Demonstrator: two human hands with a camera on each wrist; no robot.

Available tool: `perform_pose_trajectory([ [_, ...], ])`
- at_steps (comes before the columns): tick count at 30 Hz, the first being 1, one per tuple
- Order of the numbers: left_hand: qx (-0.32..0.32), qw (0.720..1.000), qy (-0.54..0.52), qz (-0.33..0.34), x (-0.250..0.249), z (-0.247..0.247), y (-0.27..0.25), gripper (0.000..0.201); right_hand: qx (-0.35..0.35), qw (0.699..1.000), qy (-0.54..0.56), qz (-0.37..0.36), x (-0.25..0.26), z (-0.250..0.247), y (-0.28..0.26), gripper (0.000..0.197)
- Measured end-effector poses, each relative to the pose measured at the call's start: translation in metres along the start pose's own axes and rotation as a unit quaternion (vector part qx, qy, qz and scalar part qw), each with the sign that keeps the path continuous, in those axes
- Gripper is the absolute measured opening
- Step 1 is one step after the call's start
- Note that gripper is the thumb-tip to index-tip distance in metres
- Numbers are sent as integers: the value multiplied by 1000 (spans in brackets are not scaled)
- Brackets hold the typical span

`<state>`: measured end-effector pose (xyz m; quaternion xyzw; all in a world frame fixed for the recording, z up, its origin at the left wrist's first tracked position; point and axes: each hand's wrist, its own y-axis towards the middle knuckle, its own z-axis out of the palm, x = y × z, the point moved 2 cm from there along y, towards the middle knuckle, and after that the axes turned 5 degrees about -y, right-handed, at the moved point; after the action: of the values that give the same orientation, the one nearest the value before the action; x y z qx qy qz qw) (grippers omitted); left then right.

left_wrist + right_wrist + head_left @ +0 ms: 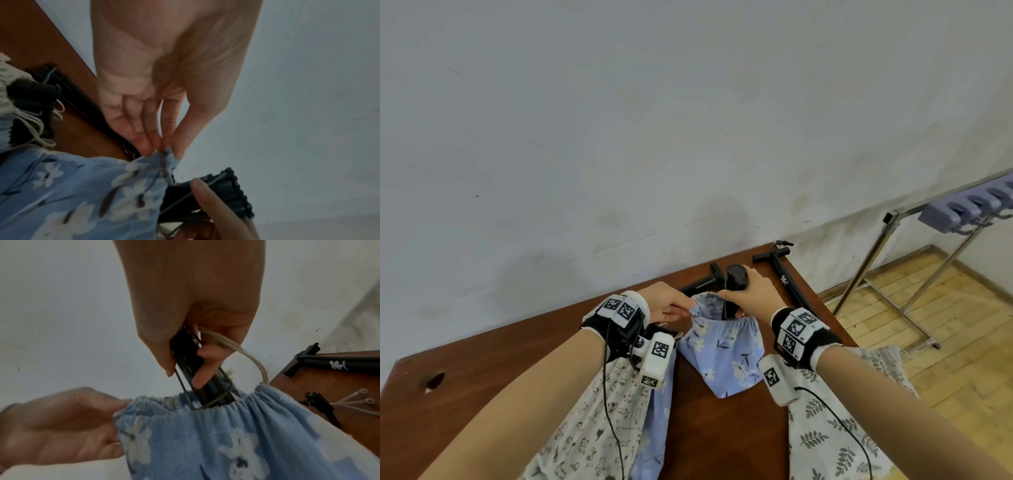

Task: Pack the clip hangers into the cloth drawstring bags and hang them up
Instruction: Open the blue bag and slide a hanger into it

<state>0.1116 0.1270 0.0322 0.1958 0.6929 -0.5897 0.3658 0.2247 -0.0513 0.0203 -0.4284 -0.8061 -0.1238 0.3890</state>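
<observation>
1. While the left hand [666,303] pinches the blue bag [724,353] rim over the table [493,363], the right hand [751,291] grips a black hanger [734,279] standing in its mouth.
2. Only the right wrist view shows the drawstring [249,356] looped through those fingers; only the head view shows the rack [893,255].

Brown wooden surface [500,370], round cable hole [434,379] near its left edge. Pale grey-white wall [654,120] behind, kinda scuffed and stained low down. Metal clothes rack [887,260] standing on floor off to right, apart from surface. Row of lavender plastic hooks [969,209] hanging on its top bar. Floor [941,308] is yellowish wood parquet, herringbone-ish pattern.
</observation>
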Motion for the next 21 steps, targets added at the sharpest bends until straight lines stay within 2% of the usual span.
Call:
perform_pose_trajectory([
  [3, 13, 999, -24, 25, -1, 10, 0, 13, 22, 996, -75, -38, 9, 7, -2, 34],
  [6, 33, 996, -72, 27, -6, 17, -2, 5, 45, 993, -79, -72, 20, 18, -3, 36],
  [9, 38, 989, -137, 49, -15, 12, -11, 4, 40, 995, -67, -64, 23, 18, -2, 28],
  [12, 42, 979, -146, 133, -35, 5, -31, 12, 42, 995, -76, -56, 24, 16, -5, 31],
  [15, 88, 963, -148, 208, -61, 12, -53, 16, 41, 995, -84, -30, 23, 14, -5, 38],
  [18, 108, 959, -155, 213, -73, 23, -55, 3, 38, 994, -101, -19, 21, 8, -4, 34],
  [21, 84, 957, -153, 234, -72, 24, -43, 11, 64, 990, -123, -8, 21, 9, -8, 40],
])
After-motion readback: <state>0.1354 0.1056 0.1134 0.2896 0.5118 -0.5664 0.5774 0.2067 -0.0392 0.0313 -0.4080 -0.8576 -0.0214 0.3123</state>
